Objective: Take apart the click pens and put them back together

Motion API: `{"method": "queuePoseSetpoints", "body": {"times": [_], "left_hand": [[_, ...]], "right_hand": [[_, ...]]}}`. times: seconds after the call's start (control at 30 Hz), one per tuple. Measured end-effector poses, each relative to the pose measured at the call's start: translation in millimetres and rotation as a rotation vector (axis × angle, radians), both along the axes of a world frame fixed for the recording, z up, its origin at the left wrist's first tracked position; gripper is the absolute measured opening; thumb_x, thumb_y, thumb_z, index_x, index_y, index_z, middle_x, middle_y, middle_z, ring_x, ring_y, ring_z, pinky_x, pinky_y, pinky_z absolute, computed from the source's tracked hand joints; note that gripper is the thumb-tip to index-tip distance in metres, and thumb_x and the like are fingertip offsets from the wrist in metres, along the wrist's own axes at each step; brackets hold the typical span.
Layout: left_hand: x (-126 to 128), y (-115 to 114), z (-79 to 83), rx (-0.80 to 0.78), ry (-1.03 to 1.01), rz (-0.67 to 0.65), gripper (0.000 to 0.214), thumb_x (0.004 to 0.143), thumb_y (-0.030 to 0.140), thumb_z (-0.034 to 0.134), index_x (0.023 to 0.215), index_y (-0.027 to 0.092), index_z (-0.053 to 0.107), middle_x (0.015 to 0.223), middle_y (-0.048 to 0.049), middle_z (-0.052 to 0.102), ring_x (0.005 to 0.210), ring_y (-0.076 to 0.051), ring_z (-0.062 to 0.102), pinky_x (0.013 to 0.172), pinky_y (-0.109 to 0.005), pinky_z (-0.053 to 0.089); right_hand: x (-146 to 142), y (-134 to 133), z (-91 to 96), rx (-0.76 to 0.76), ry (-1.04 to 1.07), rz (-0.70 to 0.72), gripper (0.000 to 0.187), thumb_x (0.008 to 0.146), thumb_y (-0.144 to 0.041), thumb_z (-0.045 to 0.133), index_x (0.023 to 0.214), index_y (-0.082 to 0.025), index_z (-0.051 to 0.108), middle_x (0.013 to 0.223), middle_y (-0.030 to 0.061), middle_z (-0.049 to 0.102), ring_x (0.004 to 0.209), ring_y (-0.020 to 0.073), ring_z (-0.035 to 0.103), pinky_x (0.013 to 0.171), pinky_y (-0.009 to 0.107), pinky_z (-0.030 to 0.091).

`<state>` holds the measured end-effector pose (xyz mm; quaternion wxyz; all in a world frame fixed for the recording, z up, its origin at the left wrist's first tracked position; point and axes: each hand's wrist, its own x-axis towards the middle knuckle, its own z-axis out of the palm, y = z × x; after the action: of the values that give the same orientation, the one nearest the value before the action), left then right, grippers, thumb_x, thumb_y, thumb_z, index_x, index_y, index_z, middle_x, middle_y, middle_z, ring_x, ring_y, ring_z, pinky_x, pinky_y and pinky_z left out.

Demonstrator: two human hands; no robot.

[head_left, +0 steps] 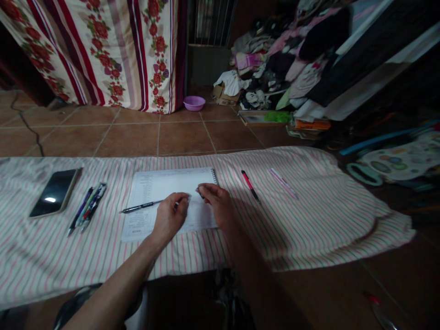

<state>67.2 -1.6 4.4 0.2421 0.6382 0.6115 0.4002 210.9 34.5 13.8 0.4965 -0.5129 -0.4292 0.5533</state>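
My left hand (172, 213) is over the notebook (172, 178), thumb and fingers pinched around something pale and too small to name. A dark pen (140, 207) lies across the notebook's left side, its right end meeting the back of that hand; I cannot tell whether the hand holds it. Just to the right, my right hand (217, 201) pinches a small dark piece (199, 192) above the page. A short gap separates the two hands' fingertips. The notebook lies open, with printed text along its left side and a spiral binding at its right edge.
On the striped cloth (309, 220) lie a red and black pen (250, 185), a white and purple pen (283, 183), a bundle of several pens (87, 206) and a phone (55, 192). Beyond are a purple basin (194, 103), a floral curtain (120, 55) and heaped clothes (275, 59).
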Motion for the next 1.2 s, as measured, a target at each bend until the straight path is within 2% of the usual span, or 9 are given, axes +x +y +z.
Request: {"method": "queuePoseSetpoints", "body": {"times": [0.17,0.4,0.6,0.93,1.2], "left_hand": [[2,-1,0.9,0.01,0.023,-0.014,0.021,0.082,0.024,0.046,0.087,0.018,0.065,0.083,-0.0041,0.069,0.068,-0.015,0.06,0.065,-0.028,0.048],[6,-2,-1.9,0.022,0.066,-0.036,0.02,0.082,0.021,0.046,0.087,0.018,0.065,0.084,-0.0047,0.069,0.074,-0.016,0.062,0.069,-0.029,0.049],[8,-3,-3.0,0.032,0.088,-0.068,0.021,0.083,0.021,0.045,0.089,0.017,0.065,0.084,-0.0052,0.069,0.076,-0.016,0.062,0.071,-0.03,0.049],[11,-3,-6.2,0.108,0.163,-0.154,0.023,0.086,0.018,0.042,0.095,0.017,0.063,0.085,-0.0053,0.065,0.081,-0.016,0.06,0.077,-0.031,0.048],[22,-5,-11.8,0.257,0.306,-0.184,0.025,0.086,0.019,0.043,0.102,0.019,0.062,0.097,-0.0083,0.059,0.09,-0.019,0.053,0.08,-0.035,0.048]], "right_hand": [[2,1,-1.8,-0.075,0.157,-0.004,0.023,0.063,-0.038,0.07,0.074,-0.018,0.068,0.073,0.0015,0.068,0.062,0.0096,0.053,0.054,0.021,0.037],[5,4,2.6,-0.221,0.397,-0.029,0.026,0.052,-0.035,0.077,0.065,-0.017,0.063,0.063,-0.0009,0.065,0.054,0.0082,0.053,0.044,0.019,0.033],[6,4,10.6,-0.327,0.514,-0.004,0.025,0.054,-0.033,0.077,0.062,-0.016,0.06,0.059,-0.0016,0.062,0.05,0.0065,0.052,0.039,0.016,0.03],[10,5,9.2,-0.345,0.491,-0.051,0.021,0.059,-0.031,0.075,0.063,-0.016,0.06,0.061,-0.0008,0.062,0.049,0.0067,0.051,0.035,0.016,0.027],[11,6,3.3,-0.189,0.327,-0.138,0.025,0.054,-0.034,0.076,0.065,-0.018,0.061,0.066,0.0004,0.063,0.053,0.0083,0.05,0.039,0.019,0.031]]}}
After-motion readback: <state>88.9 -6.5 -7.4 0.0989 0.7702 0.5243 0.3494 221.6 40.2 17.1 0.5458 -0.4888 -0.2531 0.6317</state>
